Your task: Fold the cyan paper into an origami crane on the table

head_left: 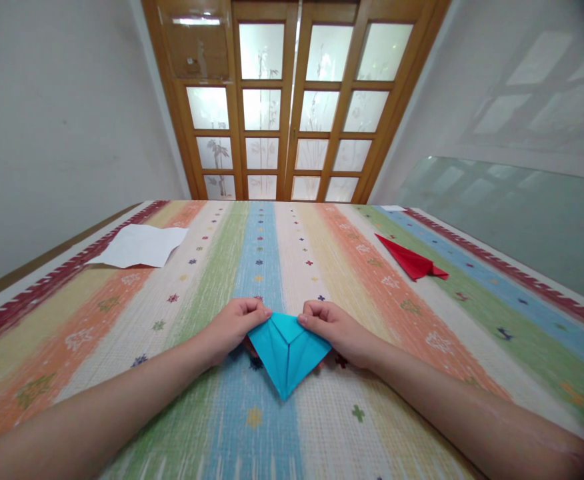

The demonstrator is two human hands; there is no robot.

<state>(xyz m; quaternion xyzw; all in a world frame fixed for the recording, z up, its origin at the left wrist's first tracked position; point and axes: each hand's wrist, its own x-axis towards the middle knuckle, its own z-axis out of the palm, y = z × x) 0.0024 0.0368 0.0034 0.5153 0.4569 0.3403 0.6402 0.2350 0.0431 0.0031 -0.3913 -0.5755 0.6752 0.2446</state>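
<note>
Blue paper (pixel 287 353), folded to a kite-like shape with its point toward the near edge of the worktop (pixel 422 373), lies flat near the middle of that edge. Left hand (pixel 235 325) and right hand (pixel 333 327) flank its upper corners; the fingers of each are curled and pinched on a folded flap, apparently to keep the two halves even about the centre crease. White sheet (pixel 139 245) lies by the far-left corner and folded red paper (pixel 412 261) toward the right edge, both well apart from the hands. The fingertips are tucked under the knuckles, so the exact grip is hard to make out; the paper's underside is hidden
</note>
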